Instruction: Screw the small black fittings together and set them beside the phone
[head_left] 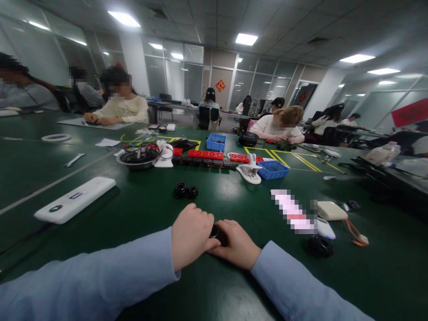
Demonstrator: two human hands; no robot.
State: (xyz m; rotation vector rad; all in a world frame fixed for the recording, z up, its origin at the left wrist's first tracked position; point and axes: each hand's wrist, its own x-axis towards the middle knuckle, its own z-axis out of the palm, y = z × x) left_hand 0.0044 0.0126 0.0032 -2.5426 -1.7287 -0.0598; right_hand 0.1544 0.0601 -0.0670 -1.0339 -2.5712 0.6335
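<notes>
We held our left hand (192,234) and right hand (238,244) together, low over the green desk (140,209), with a dark round part (214,231) between them. The left fingers were curled and closed on that part from one side, knuckles upward, thumb reaching across towards the right hand. The right fingers were wrapped round its other side, pinching it as well. Most of the part was covered by our hands, so we could not tell its full shape; only a bit of black rim showed in the gap.

Just beyond our left hand we had two black ring-shaped pieces (186,191) side by side, and near our right forearm a black bundle (320,246) lay by a small white device (325,228) and a cream power bank (331,210). A phone (292,211) rested next to these. Well to our left lay a long white case (76,200), with a wrench (74,160) farther off.

Across the middle we saw a row of red strips (205,154), a white clip (250,173) touching or just beside a blue bin (276,173), and a metal bowl (137,166) full of dark items.
</notes>
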